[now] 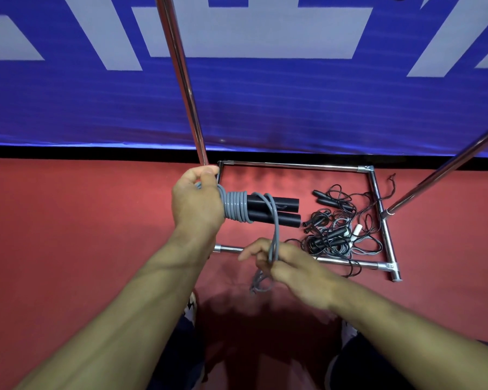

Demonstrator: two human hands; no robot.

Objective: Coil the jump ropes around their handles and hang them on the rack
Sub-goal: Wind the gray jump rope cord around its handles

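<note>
At centre frame, a person's left hand [196, 202] grips two black handles [273, 211] half-wrapped in thick, limp-looking grey jump rope [235, 206], best held at the coils, while the right hand [288, 263] pinches its slack below; tangled thin ropes [341, 229] await inside the chrome rack [293, 165] base, centre right.

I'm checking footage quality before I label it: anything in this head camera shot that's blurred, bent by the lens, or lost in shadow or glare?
Head view: the right hand pinching the grey rope is motion-blurred; the left hand and handles are sharp; the rack poles splay from wide-angle distortion, with bright glints; a dark shadow falls on the red floor below the hands.
</note>
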